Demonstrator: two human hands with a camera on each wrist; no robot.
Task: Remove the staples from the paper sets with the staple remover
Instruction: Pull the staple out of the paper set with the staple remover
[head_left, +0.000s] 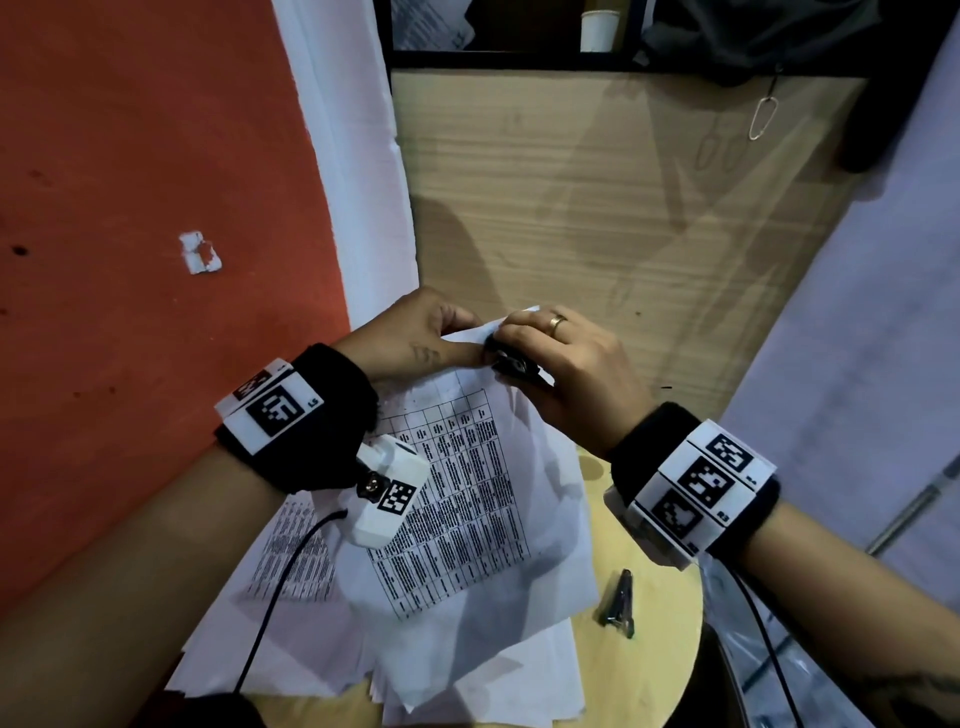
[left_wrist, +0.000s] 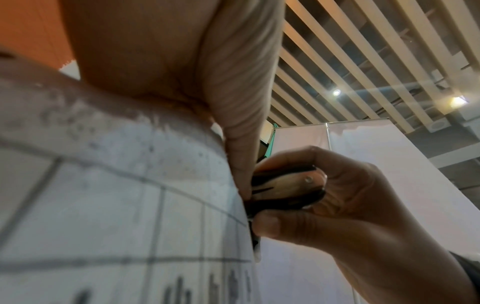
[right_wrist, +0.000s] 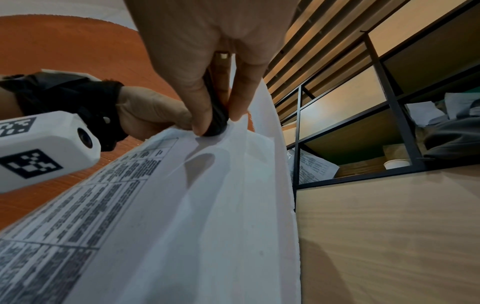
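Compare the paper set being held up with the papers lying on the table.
The held paper set is lifted at its top corner, pinched by the left hand; the table papers lie flat and untouched. The staple remover in the right hand bites the held set only. Both are white printed sheets.

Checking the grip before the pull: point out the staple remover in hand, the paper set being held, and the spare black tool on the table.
staple remover (left_wrist: 288, 188): left wrist view, its shiny metal side.
paper set (head_left: 467, 488): head view, printed table.
spare black tool (head_left: 618, 603): head view, its middle.
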